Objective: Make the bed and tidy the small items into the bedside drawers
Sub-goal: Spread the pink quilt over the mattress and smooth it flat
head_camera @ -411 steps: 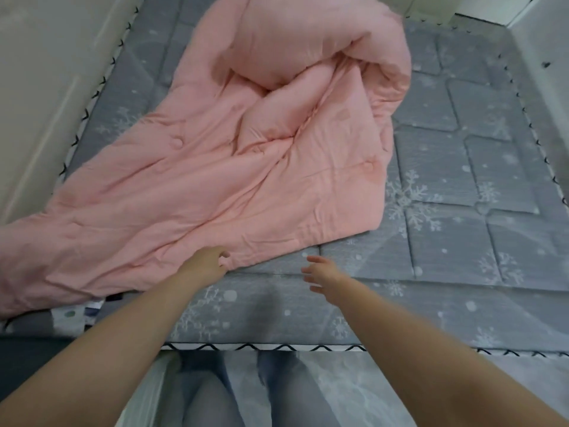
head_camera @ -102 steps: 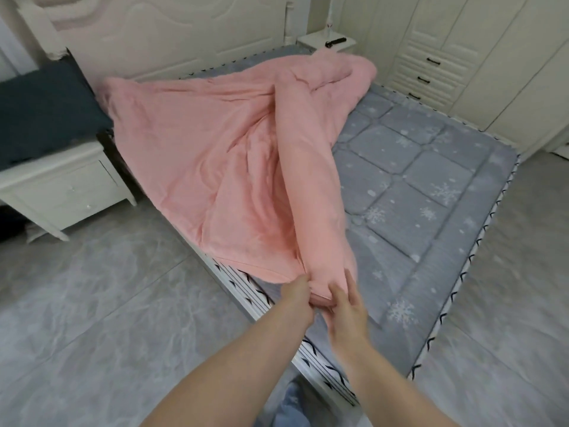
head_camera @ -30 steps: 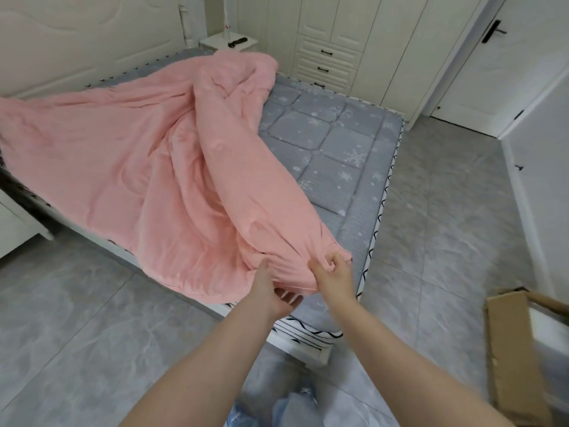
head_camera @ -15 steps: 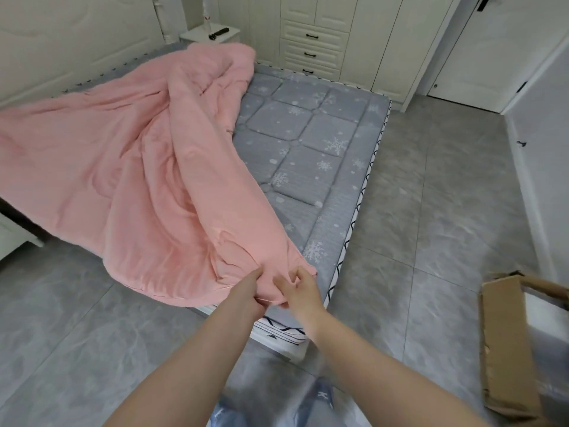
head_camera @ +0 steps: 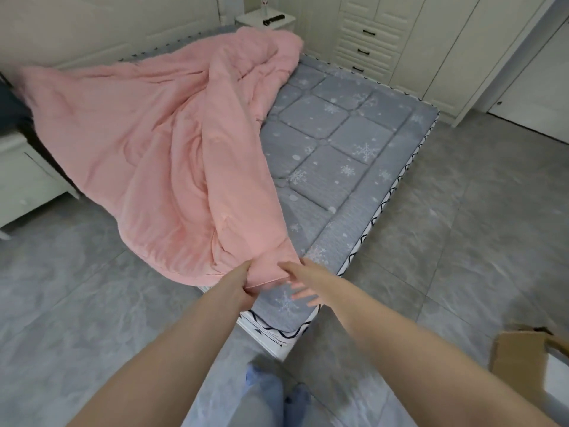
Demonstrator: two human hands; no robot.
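A person stands at the near corner of a bed, two bare arms reaching forward over a grey tiled floor [head_camera: 462, 211], with blue footwear [head_camera: 264, 392] visible at the bottom of the view. The left hand [head_camera: 243, 285] grips the near corner of a pink quilt [head_camera: 147, 155], fingers curled round the fabric edge. The right hand [head_camera: 303, 282], just beside it, is spread with fingers straight and holds nothing; it hovers over the mattress corner, its fingers blurred. A brown cardboard box [head_camera: 517, 368] sits on the floor at the near right edge.

The quilt lies rumpled along the left side of the grey snowflake-patterned mattress [head_camera: 338, 140], its left edge hanging over the bedside towards the floor, while the right part of the mattress is bare. A pale bedside cabinet [head_camera: 27, 180] stands at the left, next to the bed.

At the far end, a second white bedside table [head_camera: 268, 21] stands beside the cream headboard [head_camera: 107, 23], with a dark object [head_camera: 274, 18] lying on its top. A cream wardrobe with black-handled drawers [head_camera: 366, 41] fills the far right wall.
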